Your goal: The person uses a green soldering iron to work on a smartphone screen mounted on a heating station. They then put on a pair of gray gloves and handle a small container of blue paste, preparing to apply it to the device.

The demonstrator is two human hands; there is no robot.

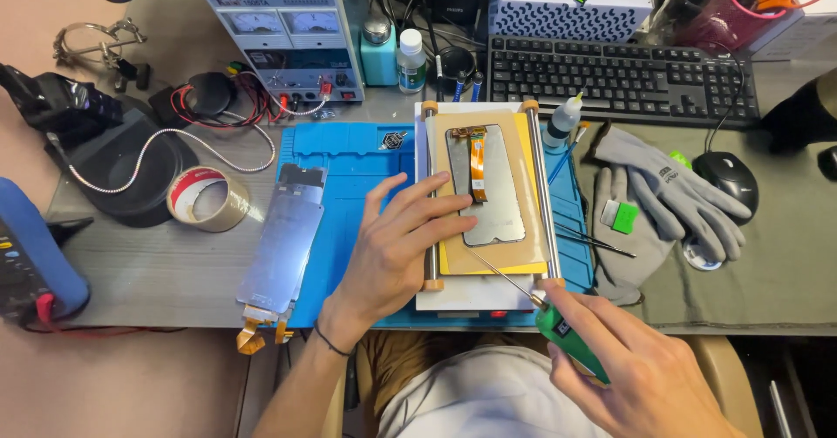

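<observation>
Left hand [403, 251]: spread flat, fingers pressed on the phone screen panel [485, 185]
Right hand [641, 368]: gripped a green-handled tool [567, 338]; its thin tip touched the panel's lower edge

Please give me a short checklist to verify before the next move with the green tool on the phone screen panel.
1. Left hand steadies the screen panel: ok, fingertips rest on it.
2. Right hand holds the green tool: ok.
3. Tool tip at panel's lower edge: ok.
4. Orange flex cable away from tip: ok.
5. Panel flat on the separator plate: cannot tell.
</observation>
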